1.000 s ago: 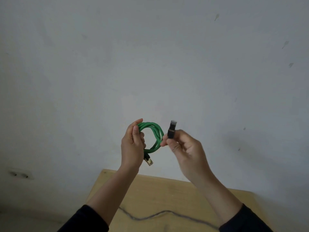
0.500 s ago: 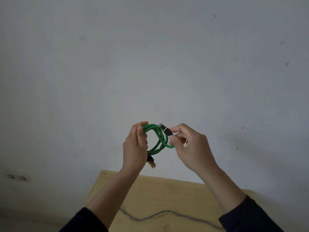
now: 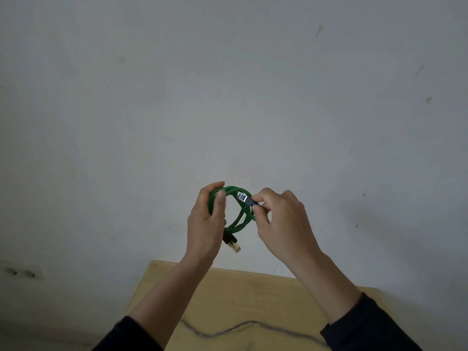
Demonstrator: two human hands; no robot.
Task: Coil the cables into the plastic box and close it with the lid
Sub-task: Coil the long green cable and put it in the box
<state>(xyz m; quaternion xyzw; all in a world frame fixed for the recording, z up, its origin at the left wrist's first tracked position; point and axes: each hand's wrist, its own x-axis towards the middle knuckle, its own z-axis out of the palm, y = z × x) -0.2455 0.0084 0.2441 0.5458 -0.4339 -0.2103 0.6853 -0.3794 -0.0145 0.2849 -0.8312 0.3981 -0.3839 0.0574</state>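
right hand (image 3: 281, 219) shifted, pinching green cable (image 3: 243, 219) plug

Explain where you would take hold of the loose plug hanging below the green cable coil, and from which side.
Grip the black boot just above the gold plug tip, coming from the lower right. The left hand covers its upper left, and the plug slants down to the right, leaving that side free; the boot looks broader than the tip.

Dim, flat, greyish light fills the picture, with no clear source. The wall (image 3: 228, 84) is brightest around the centre and darkens toward 9 and 3 o'clock. A soft, faint shadow lies on it at 4 o'clock. A small glare glints on the plug (image 3: 241, 197). Focus is fairly sharp; edges look slightly soft.
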